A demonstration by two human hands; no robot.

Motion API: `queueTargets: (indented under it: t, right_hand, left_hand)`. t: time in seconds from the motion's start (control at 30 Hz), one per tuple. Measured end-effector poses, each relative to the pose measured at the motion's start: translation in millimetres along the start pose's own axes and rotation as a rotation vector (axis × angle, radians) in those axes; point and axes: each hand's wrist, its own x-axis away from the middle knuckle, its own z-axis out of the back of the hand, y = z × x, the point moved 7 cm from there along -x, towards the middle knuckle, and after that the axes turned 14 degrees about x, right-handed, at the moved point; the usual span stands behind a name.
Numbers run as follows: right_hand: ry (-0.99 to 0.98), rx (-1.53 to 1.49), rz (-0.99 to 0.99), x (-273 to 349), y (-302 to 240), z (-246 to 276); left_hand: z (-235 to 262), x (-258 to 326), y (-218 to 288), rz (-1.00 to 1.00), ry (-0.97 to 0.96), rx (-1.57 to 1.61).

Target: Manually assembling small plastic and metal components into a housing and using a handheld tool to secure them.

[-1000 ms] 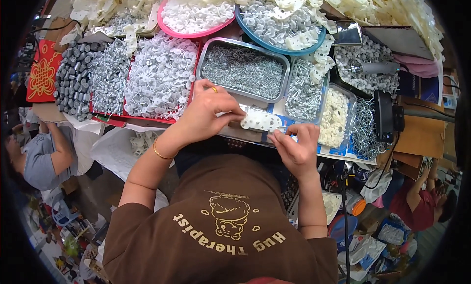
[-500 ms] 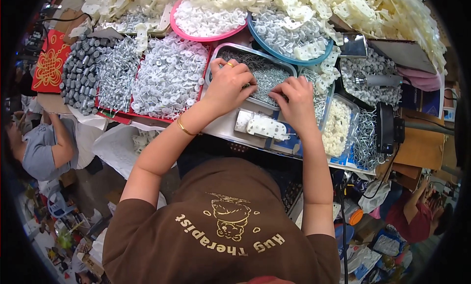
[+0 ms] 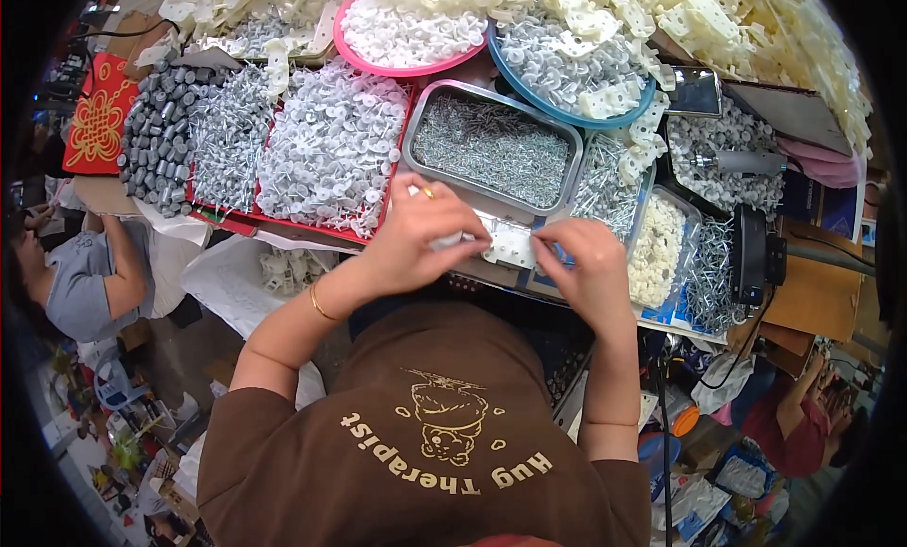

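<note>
A white plastic housing [image 3: 511, 247] with small holes and pegs on its top lies at the table's front edge, between my two hands. My left hand [image 3: 422, 233] is closed in a pinch at the housing's left end, with thumb and forefinger together. Over its right end my right hand [image 3: 588, 262] also pinches, fingertips close to the surface. Whatever is between the fingertips of either hand is too small or hidden to make out. Just beyond the hands stands a metal tray [image 3: 573, 190] of tiny screws [image 3: 501, 150].
Left of the tray are white-capped pins [image 3: 331, 150], screws [image 3: 224, 127] and grey cylinders [image 3: 156, 136]. Behind it stand a pink basin [image 3: 416, 72] and a blue basin [image 3: 619, 122]. Small cream parts [image 3: 658, 249] and a black device [image 3: 749, 254] lie to the right.
Both hands have drawn back from the screw tray toward me and come down at the white housing. The tray's contents now show in full.
</note>
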Motion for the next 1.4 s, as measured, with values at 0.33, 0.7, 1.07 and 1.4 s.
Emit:
queueTargets:
  t: [0.33,0.7,1.07,1.4]
  right_hand:
    - [0.166,0.030,-0.095,-17.1,16.1,20.8]
    - [0.102,0.051,-0.061,-39.3,34.5,-27.9]
    - [0.028,-0.038,-0.262,3.1,8.2,22.2]
    - [-0.055,0.067,-0.342,21.2,15.7,21.4]
  left_hand:
    - [9.5,-3.9,4.0,-0.074,0.052,-0.174]
    - [-10.2,-56.9,-44.0,-0.105,0.099,-0.410]
    - [-9.2,-31.4,19.0,-0.232,0.072,-0.121]
    - [-55.2,-4.3,24.7,-0.349,0.009,-0.234]
